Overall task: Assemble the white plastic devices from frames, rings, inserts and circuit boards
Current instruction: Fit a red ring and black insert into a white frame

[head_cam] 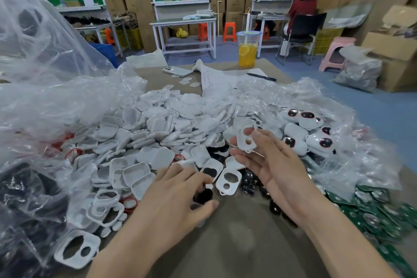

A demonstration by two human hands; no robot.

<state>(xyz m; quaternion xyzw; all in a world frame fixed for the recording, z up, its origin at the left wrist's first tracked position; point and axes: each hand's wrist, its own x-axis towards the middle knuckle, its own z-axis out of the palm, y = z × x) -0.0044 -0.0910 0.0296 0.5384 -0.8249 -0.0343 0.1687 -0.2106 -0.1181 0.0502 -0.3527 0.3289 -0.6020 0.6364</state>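
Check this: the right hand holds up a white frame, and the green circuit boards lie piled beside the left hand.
Not quite: the head view shows the green circuit boards piled beside the right forearm. The right hand does hold up a white frame.

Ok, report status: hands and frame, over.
Right hand pinches white frame, held above pile. Left hand down on small white insert, grip unclear. Another frame lies right beside it.

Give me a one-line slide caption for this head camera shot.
Right hand holds a white frame over the parts heap; left hand reaches toward a black insert.
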